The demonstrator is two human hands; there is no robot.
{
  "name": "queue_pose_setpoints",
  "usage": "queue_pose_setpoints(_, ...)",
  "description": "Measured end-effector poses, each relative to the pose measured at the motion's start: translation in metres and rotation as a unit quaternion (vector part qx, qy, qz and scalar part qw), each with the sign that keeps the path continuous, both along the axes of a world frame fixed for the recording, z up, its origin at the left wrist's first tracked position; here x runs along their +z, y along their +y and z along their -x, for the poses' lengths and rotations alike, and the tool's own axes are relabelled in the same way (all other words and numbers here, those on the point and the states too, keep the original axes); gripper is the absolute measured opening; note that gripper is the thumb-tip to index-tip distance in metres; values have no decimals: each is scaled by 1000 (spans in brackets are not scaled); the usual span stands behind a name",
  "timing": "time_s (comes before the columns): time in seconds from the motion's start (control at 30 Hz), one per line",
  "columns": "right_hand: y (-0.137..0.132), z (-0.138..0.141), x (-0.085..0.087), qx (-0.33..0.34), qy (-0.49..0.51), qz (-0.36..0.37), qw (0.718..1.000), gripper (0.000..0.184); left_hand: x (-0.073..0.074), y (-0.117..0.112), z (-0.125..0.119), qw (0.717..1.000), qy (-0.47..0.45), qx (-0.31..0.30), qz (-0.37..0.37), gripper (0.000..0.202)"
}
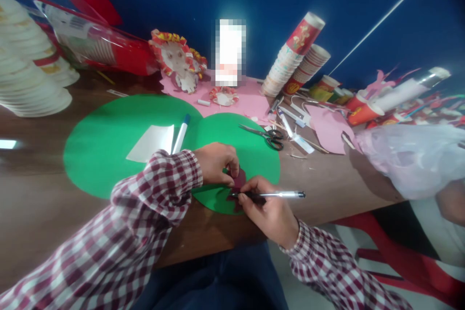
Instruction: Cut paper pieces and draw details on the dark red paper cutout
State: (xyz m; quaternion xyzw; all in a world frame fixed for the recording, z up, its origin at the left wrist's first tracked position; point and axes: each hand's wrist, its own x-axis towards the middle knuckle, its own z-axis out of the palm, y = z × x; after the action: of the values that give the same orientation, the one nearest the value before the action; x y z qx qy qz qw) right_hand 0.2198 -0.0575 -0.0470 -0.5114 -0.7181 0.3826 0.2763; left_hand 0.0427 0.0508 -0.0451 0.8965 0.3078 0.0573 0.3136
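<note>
My left hand (pixel 217 162) pinches the upper part of a small maroon cut-out (pixel 239 181), seemingly paper, over the near edge of a green sheet with two rounded lobes (pixel 109 121). Between the thumb and fingers of my right hand (pixel 269 208) is a pen (pixel 286 194), its tip against or close to the maroon piece. My hands partly cover that piece. Beyond my left wrist, a folded white paper (pixel 151 143) and a white marker with a blue end (pixel 181 134) lie on the green sheet. Black-handled scissors (pixel 267 136) rest towards its right side.
Stacked paper cups (pixel 290 58) lean near the blue wall, beside paper-flower crafts (pixel 178 58) and pink paper (pixel 250 99). White bowl-like stacks (pixel 29 82) stand at left. Tools and scraps (pixel 294 126) lie right of the scissors. A plastic bag (pixel 410 155) and another person's arm (pixel 450 206) are far right.
</note>
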Motion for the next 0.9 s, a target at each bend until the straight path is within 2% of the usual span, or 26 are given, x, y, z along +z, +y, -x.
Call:
queue_pose_setpoints(0.4,0,-1,-2,-3,-9,-1,1000,9,1,0,-1,1000,9,0,1,15)
queue_pose_setpoints(0.53,-1,-1,-3,-5,32,28,999,11,1,0,0,1000,2,-1,-1,15)
queue_pose_setpoints(0.63,0,-1,-2,-40,86,48,994,10,1,-1,1,1000,-9,-1,-5,14)
queue_pose_setpoints(0.77,3,-6,4,-97,112,17,989,9,2,-2,2,1000,-10,-1,-6,14)
queue_pose_setpoints(0.9,1,-7,12,-111,104,-6,988,8,3,-2,1,1000,-5,-1,0,17)
